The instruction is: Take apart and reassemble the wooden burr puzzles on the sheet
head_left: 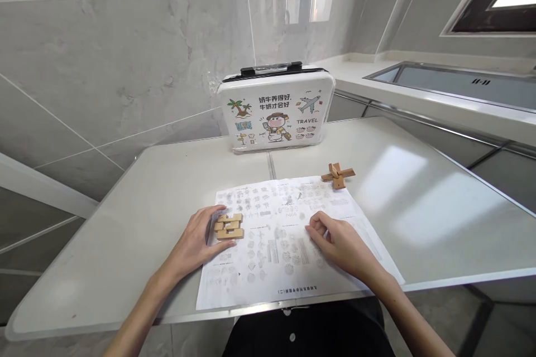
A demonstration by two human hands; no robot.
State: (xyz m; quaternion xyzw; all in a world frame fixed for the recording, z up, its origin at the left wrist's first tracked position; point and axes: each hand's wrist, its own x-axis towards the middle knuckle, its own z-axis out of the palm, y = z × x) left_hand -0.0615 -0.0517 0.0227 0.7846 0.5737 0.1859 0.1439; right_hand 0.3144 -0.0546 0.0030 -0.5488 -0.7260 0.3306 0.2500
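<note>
Both forearms come in over the near edge of the tabletop (pixel 138 234) and slant toward each other. The left hand (pixel 203 234) lies near the left edge of the paper sheet (pixel 259 284), bent into a wide C, thumb toward the near edge, fingers toward the far one. The right hand (pixel 329 234) rests over the right half of the sheet, wrist angled inward, fingers curled.

There is one sheet, printed with rows of small drawings, one flat cluster of pale wooden blocks (pixel 237 233), one cross-shaped wooden puzzle (pixel 337 174) and one white case (pixel 251 136). The cluster sits by the sheet's left edge, the puzzle at its far right corner, and the case stands upright at the tabletop's far edge.

The left thumb and fingers are spread apart around the cluster's left side; I cannot tell whether they touch it. The right hand's thumb tip and fingertips are close together, its palm hidden, so I cannot tell whether they meet or hold anything.
</note>
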